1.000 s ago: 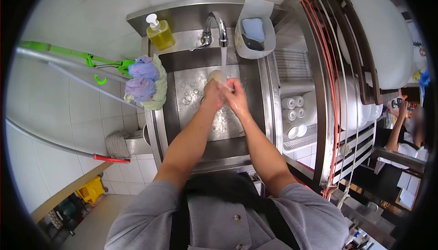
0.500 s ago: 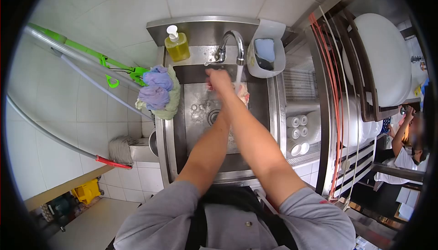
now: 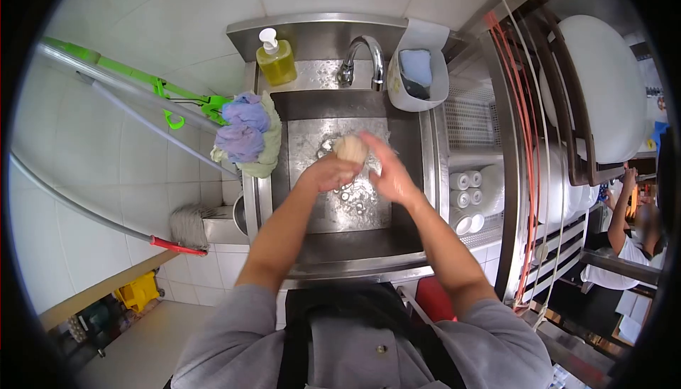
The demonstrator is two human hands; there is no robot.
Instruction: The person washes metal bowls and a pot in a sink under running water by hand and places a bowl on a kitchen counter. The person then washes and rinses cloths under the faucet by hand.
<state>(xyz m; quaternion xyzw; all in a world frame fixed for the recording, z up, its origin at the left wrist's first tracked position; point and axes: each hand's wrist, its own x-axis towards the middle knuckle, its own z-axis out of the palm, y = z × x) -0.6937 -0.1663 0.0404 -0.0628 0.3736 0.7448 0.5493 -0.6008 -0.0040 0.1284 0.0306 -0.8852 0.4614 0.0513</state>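
Over the metal sink (image 3: 408,197), my left hand (image 3: 330,174) grips a pale beige rounded lump (image 3: 350,150). Its exact kind cannot be made out. Close to its right side is my right hand (image 3: 394,179), open and a little blurred, with thumb and fingers apart. Whether the right fingertips touch the lump is unclear. Behind both hands rises the curved faucet (image 3: 370,42), and no stream shows below its spout. Water drops and wet patches glisten on the sink floor.
A yellow soap bottle (image 3: 277,62) and a white holder (image 3: 418,94) with a blue sponge (image 3: 416,67) flank the faucet. Purple and green cloths (image 3: 245,137) hang at the left rim. White cups (image 3: 464,197) stand right, beside a rack (image 3: 567,98). A person (image 3: 631,247) is far right.
The faucet's stream has stopped. My hands have come back from the faucet toward the sink's middle and moved apart from their crossed position. The pale lump now shows in my left hand.
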